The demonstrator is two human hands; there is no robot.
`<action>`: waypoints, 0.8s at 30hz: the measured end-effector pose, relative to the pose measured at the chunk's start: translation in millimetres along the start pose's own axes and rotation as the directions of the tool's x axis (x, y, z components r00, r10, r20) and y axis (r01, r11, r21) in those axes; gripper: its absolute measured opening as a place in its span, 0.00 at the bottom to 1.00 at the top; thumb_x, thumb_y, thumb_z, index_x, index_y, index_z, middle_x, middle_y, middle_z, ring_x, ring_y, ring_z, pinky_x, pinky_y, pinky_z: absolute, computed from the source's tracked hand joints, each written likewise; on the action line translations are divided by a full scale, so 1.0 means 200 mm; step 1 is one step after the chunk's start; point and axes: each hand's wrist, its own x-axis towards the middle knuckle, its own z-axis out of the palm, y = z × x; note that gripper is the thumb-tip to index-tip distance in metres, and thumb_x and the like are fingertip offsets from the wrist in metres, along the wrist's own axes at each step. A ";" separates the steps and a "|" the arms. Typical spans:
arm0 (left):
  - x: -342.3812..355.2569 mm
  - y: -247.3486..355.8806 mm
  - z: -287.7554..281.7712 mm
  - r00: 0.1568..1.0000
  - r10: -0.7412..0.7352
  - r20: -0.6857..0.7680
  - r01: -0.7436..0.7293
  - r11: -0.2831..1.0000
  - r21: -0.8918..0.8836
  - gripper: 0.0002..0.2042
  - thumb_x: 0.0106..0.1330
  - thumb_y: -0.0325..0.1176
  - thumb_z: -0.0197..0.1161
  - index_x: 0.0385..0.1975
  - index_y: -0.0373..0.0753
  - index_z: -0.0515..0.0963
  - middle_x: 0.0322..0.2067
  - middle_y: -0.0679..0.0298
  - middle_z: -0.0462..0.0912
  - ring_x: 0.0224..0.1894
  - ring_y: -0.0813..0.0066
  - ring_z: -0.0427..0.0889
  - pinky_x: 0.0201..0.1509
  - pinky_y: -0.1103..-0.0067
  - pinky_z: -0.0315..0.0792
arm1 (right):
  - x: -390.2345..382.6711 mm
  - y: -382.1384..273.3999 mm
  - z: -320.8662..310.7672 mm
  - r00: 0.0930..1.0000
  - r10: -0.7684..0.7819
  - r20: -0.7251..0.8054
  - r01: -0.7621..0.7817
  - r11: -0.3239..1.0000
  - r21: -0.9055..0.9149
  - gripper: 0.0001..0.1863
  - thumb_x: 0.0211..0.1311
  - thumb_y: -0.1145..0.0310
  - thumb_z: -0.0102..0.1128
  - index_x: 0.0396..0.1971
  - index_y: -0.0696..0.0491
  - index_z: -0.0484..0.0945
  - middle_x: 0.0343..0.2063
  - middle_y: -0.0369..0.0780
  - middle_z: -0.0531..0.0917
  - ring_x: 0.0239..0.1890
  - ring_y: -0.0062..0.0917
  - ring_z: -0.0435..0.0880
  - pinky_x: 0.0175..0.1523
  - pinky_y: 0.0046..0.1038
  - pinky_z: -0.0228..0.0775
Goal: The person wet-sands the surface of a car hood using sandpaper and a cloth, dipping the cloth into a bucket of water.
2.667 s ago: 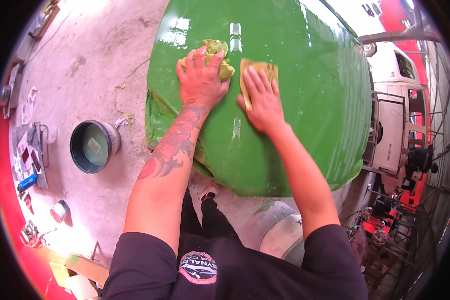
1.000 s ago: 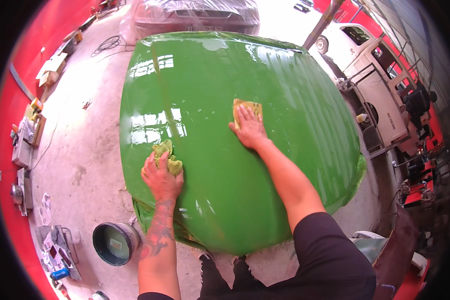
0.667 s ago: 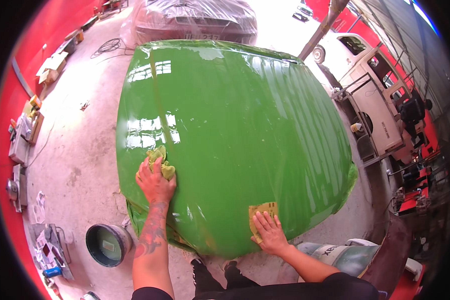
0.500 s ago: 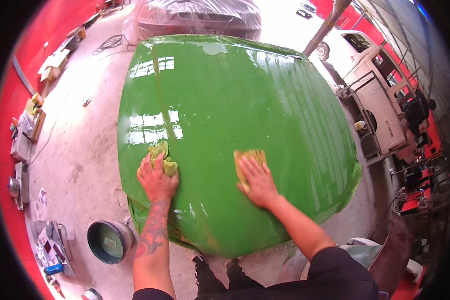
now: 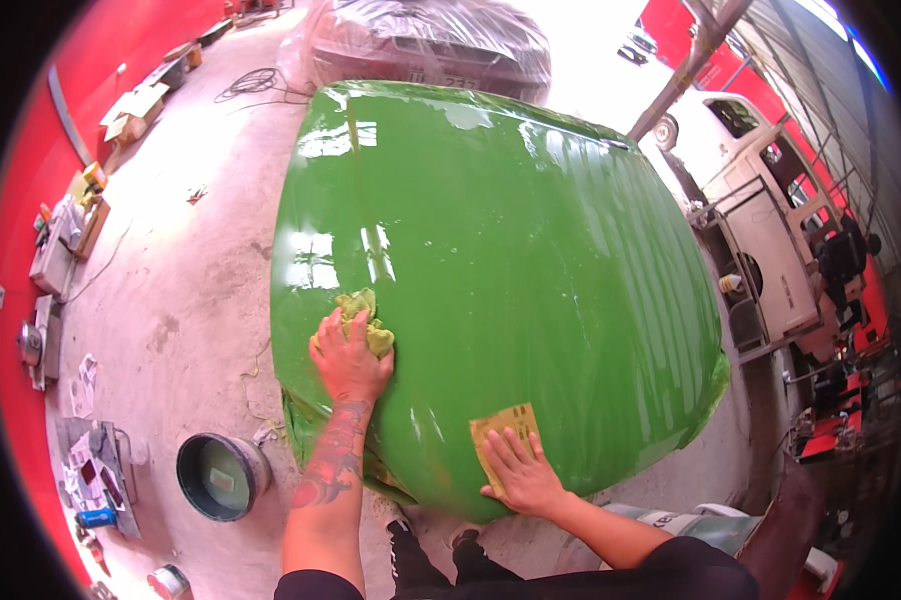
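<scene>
Two bare hands lie on one glossy green car panel (image 5: 510, 280). The left hand (image 5: 352, 358) is on its left side, fingers curled over and gripping one crumpled yellow-green cloth (image 5: 373, 328). The right hand (image 5: 522, 475) is near the panel's near edge, fingers laid flat and straight, a little spread, pressing one tan sandpaper sheet (image 5: 503, 420) against the green surface. On the floor to the left stands one black bucket (image 5: 257, 472) of cloudy liquid, with one pale rectangular block (image 5: 222, 481) in it; one small can (image 5: 168, 582) is nearer the person. Beyond the panel is one car under clear plastic (image 5: 430, 45), and to the right one pale van body (image 5: 770, 250).

Half a second ago the right hand and the sheet were farther up the panel; both are now closer to the person. The left hand has kept to the left side with the cloth, and the whole panel sits farther right in view.

Dark print shows along the sheet's upper right edge. The plastic-covered car bears a plate with characters, and the van body has small, blurred lettering.
</scene>
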 end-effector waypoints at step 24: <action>-0.02 -0.04 -0.01 1.000 0.002 0.030 0.000 0.996 -0.094 0.31 0.47 0.44 0.72 0.54 0.53 0.70 0.58 0.58 0.66 0.63 0.55 0.63 0.66 0.53 0.55 | 0.63 0.14 -0.20 0.944 -0.282 0.169 0.312 0.931 -0.190 0.39 0.69 0.41 0.41 0.73 0.47 0.51 0.73 0.38 0.53 0.76 0.32 0.47 0.76 0.45 0.32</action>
